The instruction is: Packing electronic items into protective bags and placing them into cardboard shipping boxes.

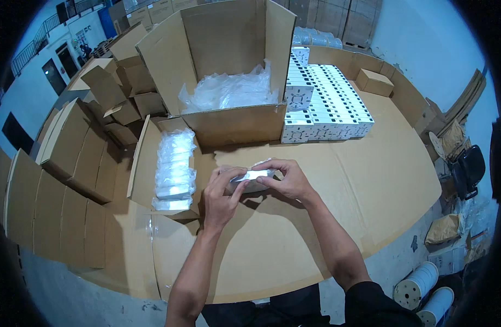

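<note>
Your left hand [220, 196] and right hand [290, 180] pinch the pack [256, 175] well inside the table's [272, 256] near edge; held loosely, it could slip.

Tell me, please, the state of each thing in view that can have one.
Left hand: gripping the small white item
Right hand: gripping it too
Small white item: held above the table
Large carton: open, flaps up
Clear plastic: crumpled, inside it
Shallow carton: open
Wrapped items: lined up inside it
White boxes: stacked in rows
Small brown box: closed
</note>
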A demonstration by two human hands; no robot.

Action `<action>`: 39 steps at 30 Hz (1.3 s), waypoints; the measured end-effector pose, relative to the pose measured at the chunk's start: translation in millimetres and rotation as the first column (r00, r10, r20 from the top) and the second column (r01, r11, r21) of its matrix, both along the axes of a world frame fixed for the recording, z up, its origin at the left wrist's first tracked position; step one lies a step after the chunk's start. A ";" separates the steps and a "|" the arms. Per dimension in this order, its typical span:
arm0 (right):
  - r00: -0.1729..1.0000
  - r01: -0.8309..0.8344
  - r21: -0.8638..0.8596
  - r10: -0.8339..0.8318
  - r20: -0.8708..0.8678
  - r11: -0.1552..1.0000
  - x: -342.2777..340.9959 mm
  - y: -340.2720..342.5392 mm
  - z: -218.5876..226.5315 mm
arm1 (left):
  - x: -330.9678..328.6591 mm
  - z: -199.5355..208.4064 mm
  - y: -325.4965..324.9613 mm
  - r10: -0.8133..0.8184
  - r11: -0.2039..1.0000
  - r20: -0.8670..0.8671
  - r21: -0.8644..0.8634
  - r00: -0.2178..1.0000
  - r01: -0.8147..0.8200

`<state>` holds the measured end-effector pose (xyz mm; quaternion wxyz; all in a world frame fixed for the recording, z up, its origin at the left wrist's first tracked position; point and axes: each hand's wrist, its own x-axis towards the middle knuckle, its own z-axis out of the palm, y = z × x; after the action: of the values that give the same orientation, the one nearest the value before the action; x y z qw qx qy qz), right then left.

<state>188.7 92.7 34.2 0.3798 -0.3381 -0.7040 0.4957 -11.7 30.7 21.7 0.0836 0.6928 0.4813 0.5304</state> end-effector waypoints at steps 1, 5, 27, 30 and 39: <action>1.000 -0.001 -0.029 0.001 0.004 1.000 0.2 0.2 0.8 | -0.7 -1.6 -0.8 -0.018 0.991 0.145 -0.129 0.989 0.037; 0.997 -0.016 -0.127 0.024 0.068 0.992 1.8 2.1 2.2 | -7.7 -17.7 6.8 -0.069 0.960 0.336 -0.235 0.939 0.155; 0.854 -0.162 0.467 -0.113 0.507 0.869 -10.6 -5.4 53.2 | -2.7 -17.2 -56.0 0.107 0.944 0.270 -0.331 0.957 -0.012; 0.925 -0.008 0.471 -0.172 0.338 0.882 -15.5 -6.1 66.0 | -18.2 -18.1 -118.1 0.079 0.894 -0.055 -0.439 0.995 -0.095; 0.976 -0.027 0.114 0.050 -0.210 0.993 -88.8 -32.1 52.0 | -26.8 -3.0 -222.6 0.107 0.848 -0.440 -0.429 0.892 -0.313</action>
<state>100.0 60.6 86.1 0.4613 -0.2480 -0.6922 0.4967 -38.5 -191.9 18.8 0.0960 0.6841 0.6804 0.2446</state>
